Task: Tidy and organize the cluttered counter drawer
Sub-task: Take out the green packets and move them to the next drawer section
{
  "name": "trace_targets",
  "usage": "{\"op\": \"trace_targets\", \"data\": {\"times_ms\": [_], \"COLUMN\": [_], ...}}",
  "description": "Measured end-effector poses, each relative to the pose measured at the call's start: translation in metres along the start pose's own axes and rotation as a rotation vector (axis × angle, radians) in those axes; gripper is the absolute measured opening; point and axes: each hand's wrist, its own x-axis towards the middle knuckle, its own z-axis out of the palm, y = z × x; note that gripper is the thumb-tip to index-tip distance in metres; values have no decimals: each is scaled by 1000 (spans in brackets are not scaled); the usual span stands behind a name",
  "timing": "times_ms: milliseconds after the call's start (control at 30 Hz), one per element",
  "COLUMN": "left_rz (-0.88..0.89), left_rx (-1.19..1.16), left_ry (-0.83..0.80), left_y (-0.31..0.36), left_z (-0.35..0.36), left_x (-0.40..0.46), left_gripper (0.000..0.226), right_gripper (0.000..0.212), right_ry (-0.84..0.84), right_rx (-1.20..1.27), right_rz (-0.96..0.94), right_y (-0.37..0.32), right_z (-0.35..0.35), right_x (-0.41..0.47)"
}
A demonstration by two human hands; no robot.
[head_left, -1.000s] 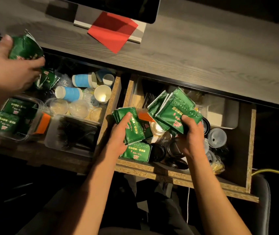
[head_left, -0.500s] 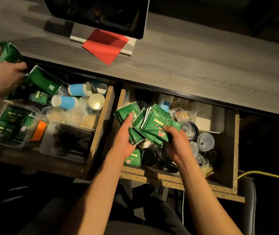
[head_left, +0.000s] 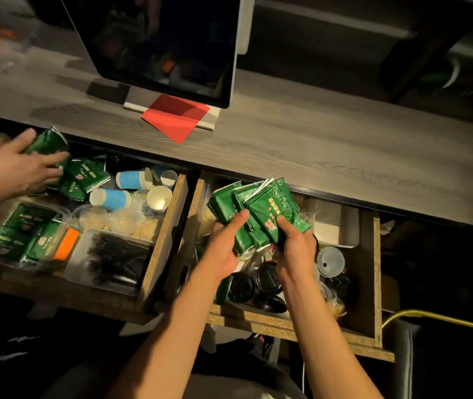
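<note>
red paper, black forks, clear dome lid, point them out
red paper (head_left: 175,120), head view, its lit centre
black forks (head_left: 114,259), head view, middle of the pile in the clear tub
clear dome lid (head_left: 330,260), head view, its top

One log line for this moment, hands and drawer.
left hand: holds green foil packets | right hand: same | over right wooden drawer | sorting ongoing

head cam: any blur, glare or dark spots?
Head view: dim warm light; third hand at the left edge is motion-blurred; dark screen shows faint reflections; floor below the drawers is near black; counter edge bows from the wide lens; green packets stay sharp.
</note>
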Motion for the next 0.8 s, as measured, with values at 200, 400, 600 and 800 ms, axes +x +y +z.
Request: {"op": "trace_targets", "data": {"times_ms": [200,400,600,800], "left_rz": [60,52,1,-59], "left_rx": [50,19,87,35], "left_ry": [-42,-136,-180,-259], "left_y": [12,23,31,35], "left_z": [9,9,8,18], "left_x": [-3,-14,-26,-37], "left_gripper": [75,27,26,40], "right_gripper": [39,7,22,18], "right_ry": [-123,-89,-235,-257], "right_rx": [-81,-186,-140,-250], "right_rz": [45,-196,-289,-301], "right_y": [-22,-59,-97,-79], "right_z": [-3,-13,-25,-15], "right_x": [-14,-18,-16,-20]}}
